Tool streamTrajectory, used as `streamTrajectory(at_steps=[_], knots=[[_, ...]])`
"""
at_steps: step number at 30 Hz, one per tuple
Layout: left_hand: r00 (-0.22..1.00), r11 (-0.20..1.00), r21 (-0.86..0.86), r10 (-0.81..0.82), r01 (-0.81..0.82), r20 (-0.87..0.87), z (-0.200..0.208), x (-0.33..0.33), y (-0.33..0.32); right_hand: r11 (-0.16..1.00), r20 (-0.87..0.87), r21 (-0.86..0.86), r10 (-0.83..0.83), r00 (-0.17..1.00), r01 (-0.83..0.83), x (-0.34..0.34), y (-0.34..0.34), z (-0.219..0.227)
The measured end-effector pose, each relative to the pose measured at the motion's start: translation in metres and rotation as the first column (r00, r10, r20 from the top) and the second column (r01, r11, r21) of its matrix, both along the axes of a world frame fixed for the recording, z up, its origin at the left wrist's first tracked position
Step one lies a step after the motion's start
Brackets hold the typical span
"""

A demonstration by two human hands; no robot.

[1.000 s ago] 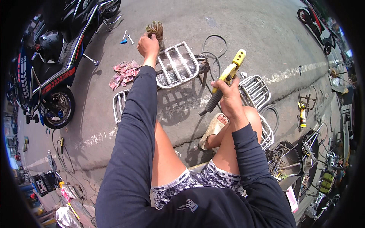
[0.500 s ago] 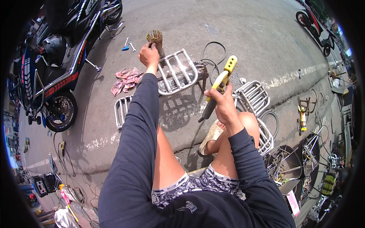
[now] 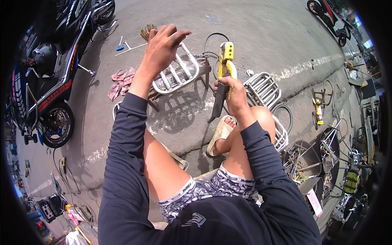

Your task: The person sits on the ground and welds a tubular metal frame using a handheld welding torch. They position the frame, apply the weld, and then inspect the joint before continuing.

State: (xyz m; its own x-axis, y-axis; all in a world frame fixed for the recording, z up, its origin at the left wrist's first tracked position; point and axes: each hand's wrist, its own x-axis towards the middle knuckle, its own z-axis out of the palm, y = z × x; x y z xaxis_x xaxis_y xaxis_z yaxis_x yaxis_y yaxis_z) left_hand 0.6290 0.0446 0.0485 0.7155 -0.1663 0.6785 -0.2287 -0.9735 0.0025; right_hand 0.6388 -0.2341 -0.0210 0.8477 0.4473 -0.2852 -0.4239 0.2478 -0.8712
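Observation:
My left hand (image 3: 160, 51) is raised over the near side of a silver tubular metal rack (image 3: 176, 85). It pinches a thin welding rod (image 3: 131, 50), which sticks out on both sides of the fingers. Just beyond that hand stands a bundle of welding rods (image 3: 147, 31), partly hidden by it. My right hand (image 3: 236, 94) is wrapped around the black handle of a yellow electrode holder (image 3: 228, 52), its head pointing up and away from me. The rack rests on a dark, low support, and my left hand covers part of it.
Wrenches (image 3: 125, 44) and a stained red-and-white rag (image 3: 121, 81) lie on the pavement. Further racks (image 3: 263, 90) stand by my right knee, with a black cable (image 3: 208, 41) beyond the work. A motorcycle (image 3: 57, 94) stands left; bins of metal parts (image 3: 304, 157) sit right.
My left hand has left the bundle with a welding rod and come toward me and slightly right. My right hand has turned the electrode holder more upright and shifted a little left.

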Motion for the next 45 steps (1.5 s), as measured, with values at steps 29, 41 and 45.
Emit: streamTrajectory(at_steps=[29,41,45], knots=[[0.976,0.975,0.152,-0.181,0.163,0.117,-0.027,0.005,-0.058,0.975,0.033,-0.2,0.101,0.994,-0.092,-0.005,-0.007,0.019],[0.971,0.971,0.146,-0.207,0.19,0.115,-0.026,0.005,-0.051,0.971,0.012,-0.21,0.119,0.993,-0.114,-0.005,-0.008,0.02],[0.971,0.97,0.147,-0.21,0.193,0.113,-0.028,0.006,-0.05,0.971,-0.006,-0.208,0.118,0.993,-0.116,-0.004,-0.008,0.019]])
